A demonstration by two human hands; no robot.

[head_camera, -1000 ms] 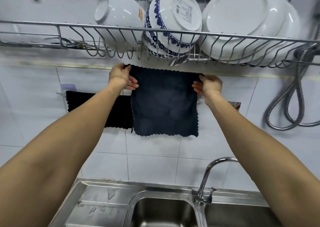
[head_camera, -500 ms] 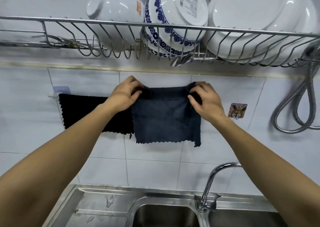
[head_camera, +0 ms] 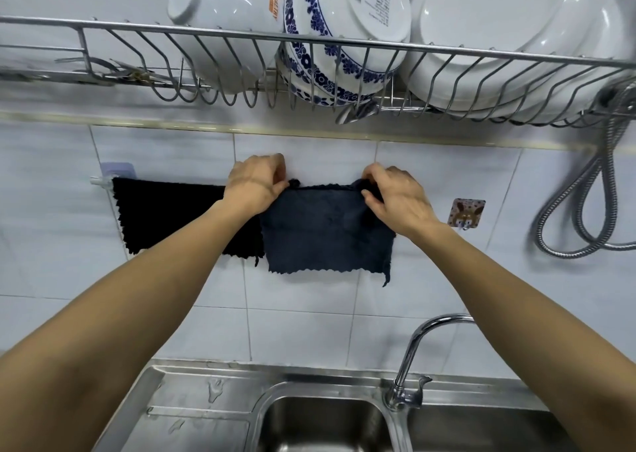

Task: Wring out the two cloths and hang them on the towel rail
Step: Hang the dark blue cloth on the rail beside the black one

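Note:
A black cloth (head_camera: 165, 214) hangs folded over the towel rail (head_camera: 99, 180) on the tiled wall, at the left. Beside it on the right a dark blue cloth (head_camera: 323, 238) is draped over the same rail, which it hides. My left hand (head_camera: 256, 184) pinches the blue cloth's top left corner. At the top right corner my right hand (head_camera: 395, 195) grips a bunched fold of it. The blue cloth's lower right corner dangles a little below its hem.
A wire dish rack (head_camera: 309, 43) with bowls and plates hangs just above my hands. On the wall to the right are an adhesive hook (head_camera: 466, 212) and a coiled metal hose (head_camera: 585, 203). Below are a steel sink (head_camera: 323, 424) and tap (head_camera: 413, 358).
The blue cloth was held up spread out above the rail. My hands brought it down and folded it over the rail, so it now hangs shorter; both hands stay on its top corners.

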